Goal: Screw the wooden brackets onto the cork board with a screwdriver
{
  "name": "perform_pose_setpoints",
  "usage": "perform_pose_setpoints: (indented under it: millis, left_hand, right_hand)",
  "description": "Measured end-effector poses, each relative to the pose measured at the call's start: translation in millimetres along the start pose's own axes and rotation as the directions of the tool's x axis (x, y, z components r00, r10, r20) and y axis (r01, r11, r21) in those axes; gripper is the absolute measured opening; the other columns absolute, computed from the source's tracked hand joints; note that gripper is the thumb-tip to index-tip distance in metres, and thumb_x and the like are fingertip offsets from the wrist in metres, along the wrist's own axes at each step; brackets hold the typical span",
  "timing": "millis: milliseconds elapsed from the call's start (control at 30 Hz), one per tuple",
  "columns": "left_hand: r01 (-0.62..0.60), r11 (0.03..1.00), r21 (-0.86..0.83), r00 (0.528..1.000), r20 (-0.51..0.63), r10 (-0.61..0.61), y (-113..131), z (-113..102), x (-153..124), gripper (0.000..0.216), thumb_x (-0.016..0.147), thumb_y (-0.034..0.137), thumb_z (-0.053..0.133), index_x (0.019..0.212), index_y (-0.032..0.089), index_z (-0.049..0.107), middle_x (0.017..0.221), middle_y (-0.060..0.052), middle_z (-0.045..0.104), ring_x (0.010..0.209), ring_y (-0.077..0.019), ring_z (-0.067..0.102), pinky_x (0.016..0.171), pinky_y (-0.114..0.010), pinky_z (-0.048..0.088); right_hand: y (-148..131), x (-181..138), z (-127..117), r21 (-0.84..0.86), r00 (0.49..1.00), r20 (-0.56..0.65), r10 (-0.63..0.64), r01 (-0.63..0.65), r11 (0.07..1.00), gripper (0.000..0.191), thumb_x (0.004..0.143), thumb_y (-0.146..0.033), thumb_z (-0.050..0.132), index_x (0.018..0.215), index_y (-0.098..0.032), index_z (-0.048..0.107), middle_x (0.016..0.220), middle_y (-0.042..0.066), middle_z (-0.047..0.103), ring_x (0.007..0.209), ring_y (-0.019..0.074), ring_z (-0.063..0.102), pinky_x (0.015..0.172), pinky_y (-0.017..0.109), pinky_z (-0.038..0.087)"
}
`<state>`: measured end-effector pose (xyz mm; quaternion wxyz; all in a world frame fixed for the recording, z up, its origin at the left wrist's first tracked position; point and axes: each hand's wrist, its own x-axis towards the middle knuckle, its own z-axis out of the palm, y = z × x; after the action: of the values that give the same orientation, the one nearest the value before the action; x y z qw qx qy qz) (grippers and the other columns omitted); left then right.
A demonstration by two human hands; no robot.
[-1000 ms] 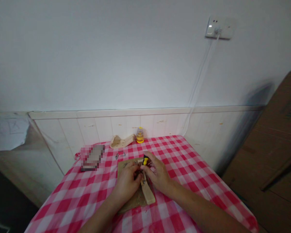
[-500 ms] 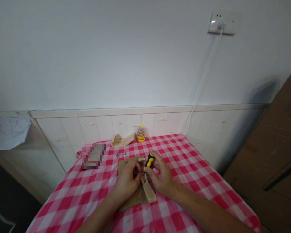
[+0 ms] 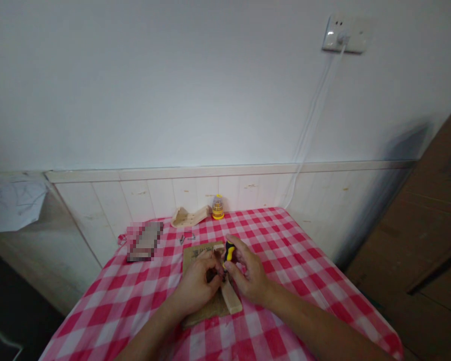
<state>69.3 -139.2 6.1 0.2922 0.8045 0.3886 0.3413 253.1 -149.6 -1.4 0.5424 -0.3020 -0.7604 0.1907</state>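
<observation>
My right hand (image 3: 248,275) is closed around a small black and yellow screwdriver (image 3: 228,252), held upright with its tip down on a pale wooden strip (image 3: 231,298). My left hand (image 3: 197,283) sits just left of the tip, fingers pinched at the spot where the tip meets the wood; what they pinch is hidden. The wooden strip lies on a brown cork board (image 3: 206,306) on the red and white checked table (image 3: 135,301).
At the table's far edge lie a curved wooden piece (image 3: 190,217), a small yellow bit holder (image 3: 218,207) and small metal brackets (image 3: 187,236). A blurred flat object (image 3: 145,241) lies at the left. A brown cabinet (image 3: 428,225) stands at the right.
The screwdriver has tilted slightly between my fingers and my right hand has shifted its grip on it. My left hand stays pinched by the tip.
</observation>
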Motion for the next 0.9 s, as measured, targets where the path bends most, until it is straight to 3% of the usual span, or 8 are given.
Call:
perform_pose_setpoints:
  millis: [167, 400, 533, 700, 900]
  left_hand:
    - [0.023, 1.0, 0.001, 1.0, 0.004, -0.023, 2.2, -0.4, 0.5, 0.014, 0.078, 0.012, 0.057, 0.068, 0.021, 0.061, 0.091, -0.005, 0.066, 0.092, -0.0227, 0.06, 0.082, -0.035, 0.046]
    - [0.033, 0.999, -0.012, 0.999, 0.0, -0.033, 0.2, 0.4, 0.2, 0.013, 0.078, 0.011, 0.057, 0.071, 0.021, 0.062, 0.084, -0.004, 0.065, 0.083, -0.0208, 0.06, 0.076, -0.033, 0.044]
    - [0.028, 0.999, -0.025, 1.0, -0.008, -0.028, -2.4, 0.8, -0.4, 0.012, 0.078, 0.01, 0.058, 0.073, 0.02, 0.063, 0.085, -0.004, 0.065, 0.085, -0.0204, 0.061, 0.077, -0.033, 0.045]
    - [0.038, 0.999, -0.022, 0.999, 0.0, -0.038, -1.2, 0.7, -0.4, 0.013, 0.079, 0.01, 0.058, 0.072, 0.02, 0.063, 0.085, -0.004, 0.065, 0.084, -0.0205, 0.061, 0.076, -0.033, 0.045]
    - [0.039, 0.999, -0.013, 0.999, 0.004, -0.039, 1.4, 0.9, -0.1, 0.012, 0.081, 0.013, 0.058, 0.074, 0.02, 0.064, 0.092, -0.005, 0.069, 0.09, -0.0223, 0.062, 0.08, -0.034, 0.047]
  right_hand:
    - [-3.8, 3.9, -3.4, 0.046, 0.996, 0.075, -0.039, 0.036, 0.998, 0.049, 0.1, -0.026, 0.05, 0.149, -0.026, 0.042, 0.121, 0.01, 0.071, 0.099, 0.0219, 0.073, 0.086, 0.035, 0.061]
    - [-4.3, 5.2, -1.7, 0.033, 1.0, -0.006, 0.028, -0.027, 0.999, 0.052, 0.093, -0.019, 0.057, 0.144, -0.026, 0.05, 0.127, 0.009, 0.069, 0.108, 0.0236, 0.071, 0.086, 0.035, 0.061]
    - [-2.7, 5.9, -1.3, 0.011, 0.998, -0.046, 0.048, -0.048, 0.999, 0.054, 0.088, -0.017, 0.062, 0.14, -0.028, 0.054, 0.123, 0.007, 0.072, 0.101, 0.0229, 0.072, 0.087, 0.036, 0.061]
    - [-7.2, 7.8, -1.1, -0.026, 0.997, -0.073, 0.011, -0.013, 1.0, 0.049, 0.086, -0.017, 0.065, 0.134, -0.028, 0.059, 0.117, 0.006, 0.073, 0.096, 0.0216, 0.072, 0.087, 0.035, 0.061]
    - [-9.6, 9.9, -0.5, -0.054, 0.996, -0.065, -0.055, 0.052, 0.997, 0.048, 0.086, -0.017, 0.063, 0.133, -0.026, 0.058, 0.12, 0.007, 0.072, 0.105, 0.0228, 0.07, 0.093, 0.036, 0.058]
